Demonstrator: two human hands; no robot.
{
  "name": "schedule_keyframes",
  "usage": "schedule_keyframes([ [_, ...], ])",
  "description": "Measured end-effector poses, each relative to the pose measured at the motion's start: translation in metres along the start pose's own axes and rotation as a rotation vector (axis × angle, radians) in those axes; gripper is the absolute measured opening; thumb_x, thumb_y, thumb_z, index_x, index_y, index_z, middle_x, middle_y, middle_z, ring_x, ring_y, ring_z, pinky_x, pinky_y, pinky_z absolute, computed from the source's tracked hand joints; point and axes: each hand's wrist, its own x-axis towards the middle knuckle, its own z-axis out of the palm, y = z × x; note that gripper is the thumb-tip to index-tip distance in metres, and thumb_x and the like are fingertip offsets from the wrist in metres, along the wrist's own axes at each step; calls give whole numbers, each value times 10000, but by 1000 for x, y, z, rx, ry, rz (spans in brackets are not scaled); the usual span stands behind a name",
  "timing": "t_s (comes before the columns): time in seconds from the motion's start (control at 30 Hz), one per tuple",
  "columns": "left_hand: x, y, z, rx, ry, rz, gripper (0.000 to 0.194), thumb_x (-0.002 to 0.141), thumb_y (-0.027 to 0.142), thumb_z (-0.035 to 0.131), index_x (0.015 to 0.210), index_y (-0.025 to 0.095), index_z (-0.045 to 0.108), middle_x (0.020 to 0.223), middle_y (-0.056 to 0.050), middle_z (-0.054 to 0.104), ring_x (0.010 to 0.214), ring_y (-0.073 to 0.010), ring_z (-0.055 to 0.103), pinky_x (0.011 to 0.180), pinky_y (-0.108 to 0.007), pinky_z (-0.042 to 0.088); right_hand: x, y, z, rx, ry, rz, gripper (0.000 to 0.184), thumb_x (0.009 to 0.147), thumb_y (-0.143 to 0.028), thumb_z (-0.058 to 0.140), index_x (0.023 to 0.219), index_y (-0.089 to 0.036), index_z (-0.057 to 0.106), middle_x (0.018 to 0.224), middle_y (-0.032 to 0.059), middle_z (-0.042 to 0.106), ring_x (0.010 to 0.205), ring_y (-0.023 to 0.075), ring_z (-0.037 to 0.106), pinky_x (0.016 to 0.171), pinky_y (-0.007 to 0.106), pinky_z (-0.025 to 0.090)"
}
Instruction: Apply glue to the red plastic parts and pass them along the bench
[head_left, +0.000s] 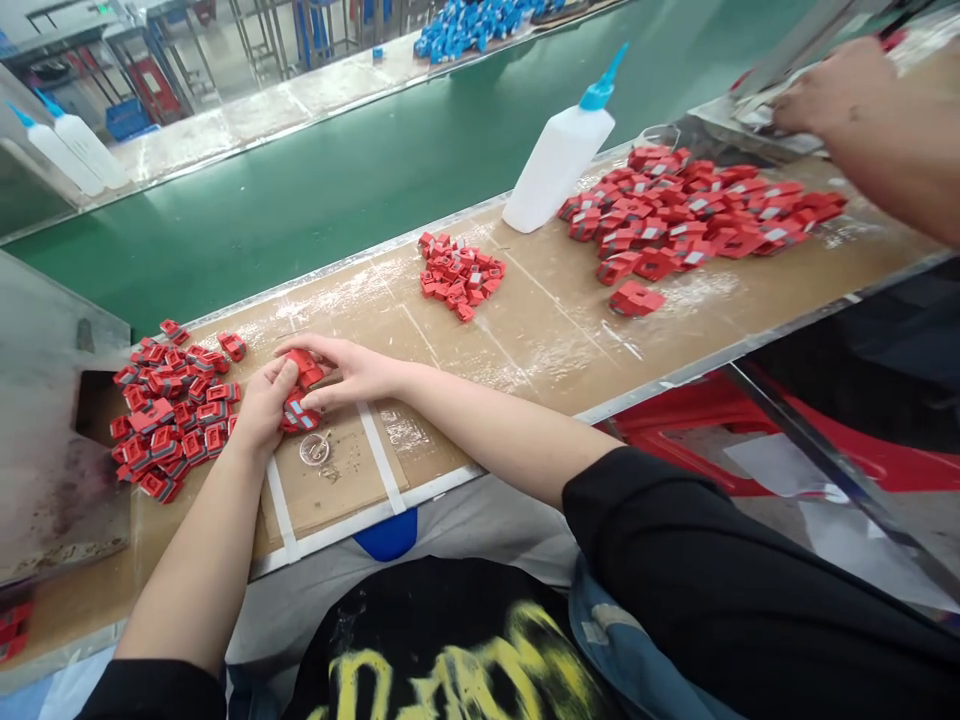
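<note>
My left hand (264,402) and my right hand (352,370) meet over the brown worktop (540,320), near its front edge. Both are closed on small red plastic parts (302,390) held between them; the left fingers curl round one, the right fingers pinch another. A pile of the same red parts (169,410) lies just left of my left hand. A small clear round dish (315,448) sits on the board right below the hands.
A smaller red pile (459,275) lies mid-table and a large one (690,215) at the right, beside a white squeeze bottle with a blue nozzle (559,155). Another person's hand (832,90) works at the far right. A green conveyor belt (337,180) runs behind. A grey metal box (52,440) stands at the left.
</note>
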Motion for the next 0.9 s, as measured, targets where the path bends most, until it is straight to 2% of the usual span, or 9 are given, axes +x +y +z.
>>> schedule_keyframes([
  [0.13,0,0,-10,-65,-103,-134,659,820,792,592,956,161,725,698,-101,717,659,-247,719,499,-308,545,1,0,2,-37,31,27,598,876,-329,750,1417,-207,525,1322,94,624,1156,204,635,1019,378,553],
  [0.23,0,3,-9,-45,-73,-133,542,814,701,684,909,168,706,649,-65,695,523,-187,655,440,-274,505,1,2,-3,-188,59,-38,545,883,-341,750,1380,-213,569,1377,102,595,1258,222,589,1057,372,532],
  [0.33,1,4,-6,-46,-16,-110,421,801,582,774,862,177,679,614,-22,671,488,-151,631,443,-241,497,3,2,-9,-349,37,-152,520,895,-339,745,1376,-225,582,1417,108,562,1327,237,542,1133,403,473],
  [0.43,3,6,-7,-103,-25,-133,459,766,586,810,943,176,702,745,-41,728,515,-137,647,458,-232,509,6,-4,-12,-432,45,-202,495,913,-323,719,1378,-224,578,1345,106,602,1264,238,565,1127,435,471],
  [0.53,3,14,-15,-293,63,-162,570,805,697,708,1052,183,718,1035,-97,765,542,-96,635,445,-210,498,-4,-19,-15,-475,233,-135,484,892,-344,719,1331,-190,583,1262,118,626,1162,233,596,986,399,550],
  [0.6,0,21,-23,-464,156,-153,574,864,719,606,1068,193,712,1164,-114,741,622,-92,655,453,-186,492,-29,-33,-24,-564,312,-8,435,860,-331,727,1248,-169,616,1169,112,663,1056,225,627,875,365,565],
  [0.73,-10,31,-29,-652,179,-165,341,884,490,630,1019,181,684,1157,-109,719,876,-134,700,595,-179,556,-117,-53,-62,-1015,187,273,295,837,-376,728,1043,-168,689,966,111,708,942,269,642,886,432,518],
  [0.8,-12,30,-25,-655,157,-182,218,849,351,662,979,175,663,1056,-84,717,793,-102,679,557,-155,522,-158,-57,-83,-1186,299,362,351,865,-452,700,1071,-169,695,1057,156,705,1014,308,641,918,460,505],
  [0.9,-9,26,-14,-637,153,-192,183,858,302,666,998,186,647,924,-34,695,560,-54,567,417,-150,412,-194,-59,-105,-1482,573,480,495,867,-532,677,1184,-152,683,1236,247,641,1131,388,597,955,520,469],
])
